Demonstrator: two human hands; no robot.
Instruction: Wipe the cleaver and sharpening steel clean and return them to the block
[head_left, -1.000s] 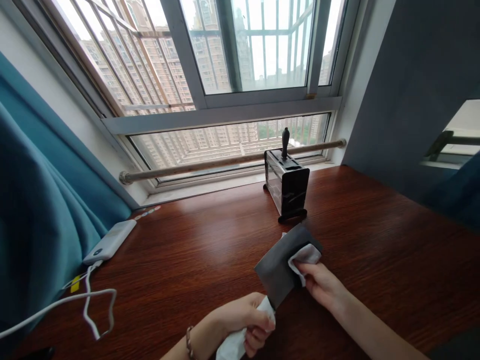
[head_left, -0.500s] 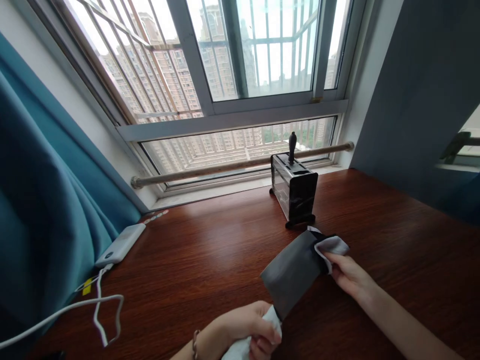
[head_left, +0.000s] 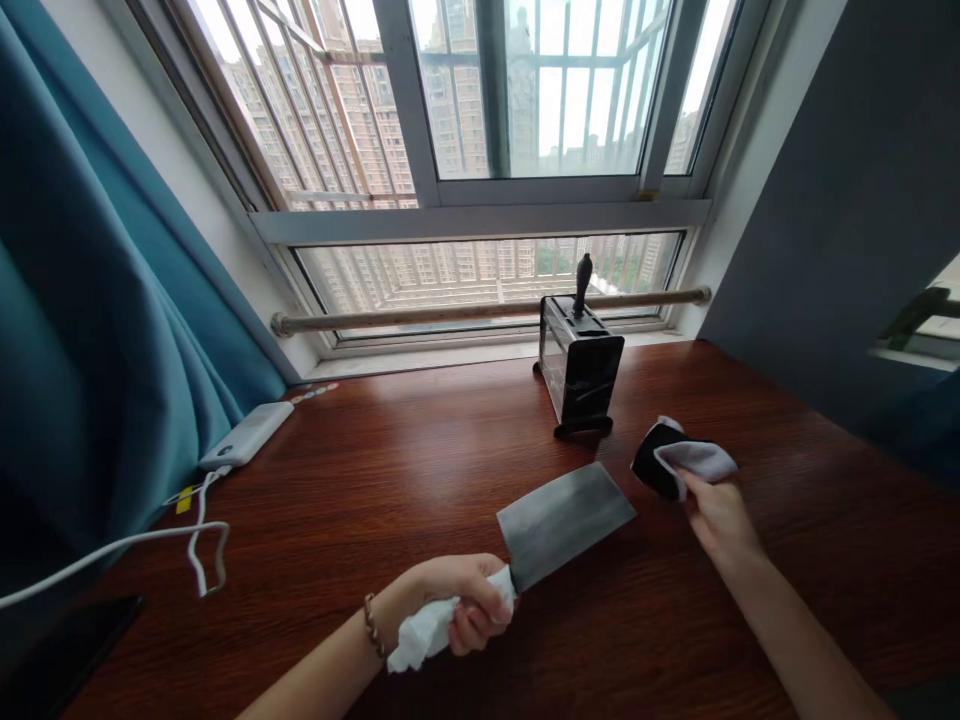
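Observation:
My left hand (head_left: 476, 600) is closed round the handle of a cleaver, with a crumpled white tissue (head_left: 424, 632) wrapped about the grip. The wide grey cleaver blade (head_left: 566, 520) points up and to the right over the table. In my right hand (head_left: 716, 515) is a folded black and white cloth (head_left: 694, 460), pinched between the fingers, a little to the right of the blade tip and apart from it. Beyond the blade stands a knife block (head_left: 581, 370) with dark end panels and clear sides, one dark knife handle (head_left: 583, 280) sticking up from its top.
The reddish-brown wooden table (head_left: 390, 470) reaches to the window sill. A white power bank (head_left: 251, 435) with a white cable (head_left: 112, 550) lies at the left by the blue curtain (head_left: 90, 250). A dark flat object (head_left: 71, 655) lies at the lower left. A rail (head_left: 450, 316) crosses the window.
The cloth has come off the blade and moved right with my right hand. My left hand and the cleaver have shifted left and slightly up in view; the whole view has also shifted.

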